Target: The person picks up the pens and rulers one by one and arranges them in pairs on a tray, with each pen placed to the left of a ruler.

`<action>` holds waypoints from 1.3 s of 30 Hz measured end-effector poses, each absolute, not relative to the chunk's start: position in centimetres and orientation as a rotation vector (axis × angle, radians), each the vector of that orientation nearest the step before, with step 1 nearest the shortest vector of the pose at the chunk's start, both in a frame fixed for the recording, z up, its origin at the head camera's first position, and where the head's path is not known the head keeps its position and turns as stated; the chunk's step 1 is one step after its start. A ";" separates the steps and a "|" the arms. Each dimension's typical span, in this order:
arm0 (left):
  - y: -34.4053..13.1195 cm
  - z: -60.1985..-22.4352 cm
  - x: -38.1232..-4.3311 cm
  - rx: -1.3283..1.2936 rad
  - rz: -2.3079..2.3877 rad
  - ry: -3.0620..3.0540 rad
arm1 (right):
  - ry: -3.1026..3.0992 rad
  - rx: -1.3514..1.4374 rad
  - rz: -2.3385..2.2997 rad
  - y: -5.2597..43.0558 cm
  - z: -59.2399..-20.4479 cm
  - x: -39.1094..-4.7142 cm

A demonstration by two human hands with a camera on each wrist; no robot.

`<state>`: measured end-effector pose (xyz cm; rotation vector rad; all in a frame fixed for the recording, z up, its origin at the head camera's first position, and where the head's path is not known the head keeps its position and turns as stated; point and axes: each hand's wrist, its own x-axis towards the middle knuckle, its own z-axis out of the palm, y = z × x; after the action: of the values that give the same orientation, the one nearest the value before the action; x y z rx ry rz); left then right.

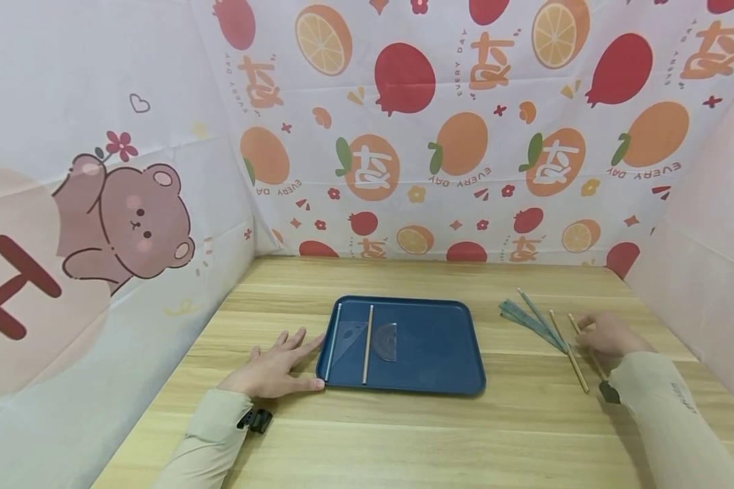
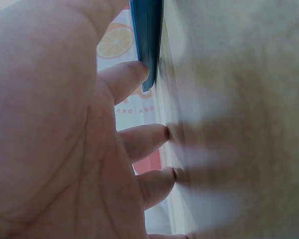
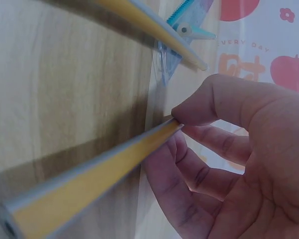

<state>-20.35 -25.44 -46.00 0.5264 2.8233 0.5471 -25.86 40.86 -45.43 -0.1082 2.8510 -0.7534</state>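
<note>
My left hand (image 1: 275,370) rests on the table with fingers spread, its index finger and thumb touching the left edge of a blue tray (image 1: 440,350). In the tray lie a light-blue pencil (image 1: 333,343), a clear set square (image 1: 348,339), a yellow pencil (image 1: 368,346) and a clear protractor (image 1: 387,341). Off to the right, my right hand (image 1: 612,334) pinches a yellow pencil (image 3: 104,172) between thumb and fingers near one end. Beside it are another yellow pencil (image 1: 569,352), a blue pencil (image 1: 535,312) and a bluish clear ruler-like piece (image 1: 516,315).
The wooden table (image 1: 404,441) is bounded by a fruit-print cloth (image 1: 404,204) at the back and a bear-print cloth (image 1: 141,224) on the left. A pale cloth wall (image 1: 703,238) stands on the right.
</note>
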 end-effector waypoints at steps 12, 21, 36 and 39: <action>-25.4 -46.0 -20.3 0.533 0.553 2.823 | 2.773 -0.060 -0.891 41.0 -45.5 -25.6; -25.4 -45.8 -20.3 0.531 0.550 2.814 | 2.733 -0.063 -0.985 40.3 -44.5 -25.6; -25.4 -45.7 -20.3 0.521 0.541 2.819 | 2.702 -0.068 -1.088 38.9 -43.4 -25.7; -25.4 -45.7 -20.2 0.518 0.540 2.820 | 2.682 -0.085 -1.118 38.7 -43.4 -25.9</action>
<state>-20.24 -25.40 -45.74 0.5175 2.8199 0.5403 -25.85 38.66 -43.40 -0.0850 2.6818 -1.1180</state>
